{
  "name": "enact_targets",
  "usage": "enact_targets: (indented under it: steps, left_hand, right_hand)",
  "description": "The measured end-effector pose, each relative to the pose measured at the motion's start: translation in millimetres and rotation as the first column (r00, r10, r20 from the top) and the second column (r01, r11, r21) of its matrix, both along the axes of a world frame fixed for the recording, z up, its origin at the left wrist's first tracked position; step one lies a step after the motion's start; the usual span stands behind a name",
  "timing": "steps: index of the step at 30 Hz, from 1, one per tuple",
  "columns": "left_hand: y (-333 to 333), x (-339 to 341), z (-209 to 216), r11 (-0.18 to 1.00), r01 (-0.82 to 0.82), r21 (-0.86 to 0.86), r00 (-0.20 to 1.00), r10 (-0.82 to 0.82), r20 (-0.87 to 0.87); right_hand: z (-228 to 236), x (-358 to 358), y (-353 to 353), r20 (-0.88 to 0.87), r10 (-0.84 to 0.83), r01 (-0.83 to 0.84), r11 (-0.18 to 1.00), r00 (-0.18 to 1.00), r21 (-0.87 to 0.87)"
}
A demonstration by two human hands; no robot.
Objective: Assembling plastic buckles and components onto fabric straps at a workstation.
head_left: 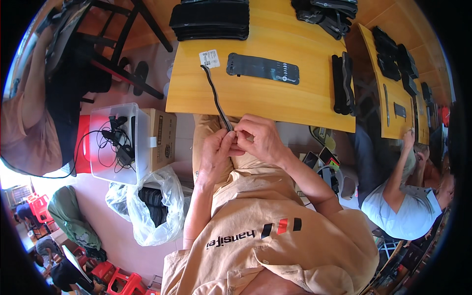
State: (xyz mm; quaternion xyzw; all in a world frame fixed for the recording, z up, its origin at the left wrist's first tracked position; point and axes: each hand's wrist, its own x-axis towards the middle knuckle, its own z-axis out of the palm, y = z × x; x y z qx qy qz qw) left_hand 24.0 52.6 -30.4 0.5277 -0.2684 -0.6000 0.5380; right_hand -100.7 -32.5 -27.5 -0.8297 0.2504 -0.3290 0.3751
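A long thin black band (215, 96) with a grey edge is turned edge-on, its far end reaching over the table's front edge. My left hand (214, 155) is closed round its near end, in front of my lap. My right hand (259, 139) pinches at that same end, fingertips touching the left hand's; the exact spot between them is hidden. On the table beyond lies a flat dark band (258, 67) with pale printed marks. A small white printed label (210, 58) lies by the held band's far tip.
The yellow table (295, 105) carries a black stack of folded bands (211, 24), a pile of straps (329, 14) and bands on edge (342, 83). Left are a clear bin (110, 162) with cables, a carton (162, 132) and a plastic bag (167, 228). Another person (403, 206) sits right.
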Motion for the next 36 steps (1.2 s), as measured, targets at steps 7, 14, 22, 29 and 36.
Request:
enact_targets:
  steps: [7, 14, 22, 29, 36]
  left_hand:
    - [1.2, 4.3, -1.5, 0.994, 0.106, -0.012, 0.994, -0.105, 0.038]
    - [3.7, 11.7, 11.9, 0.998, 0.005, 0.067, 0.989, -0.015, 0.146]
    - [7.0, 11.8, 28.6, 1.0, -0.02, 0.005, 0.741, 0.012, 0.671]
    - [13.5, 13.1, 22.6, 0.997, 0.054, -0.054, 0.749, -0.005, 0.663]
    - [17.5, 9.7, 25.4, 0.993, -0.051, -0.109, 0.849, 0.101, 0.518]
  right_hand:
    - [-1.1, -1.3, -0.6, -0.003, 0.012, -0.012, 0.997, 1.0, 0.077]
    - [5.5, -2.7, -0.2, 0.016, 0.034, -0.036, 0.988, 0.999, 0.152]
    - [16.4, -3.0, 2.1, 0.034, 0.07, -0.076, 0.97, 0.997, 0.232]
    - [15.6, -1.4, 2.0, 0.064, 0.129, -0.143, 0.939, 0.99, 0.314]
    - [23.4, 2.2, 4.7, 0.103, 0.104, -0.135, 0.923, 0.989, 0.36]
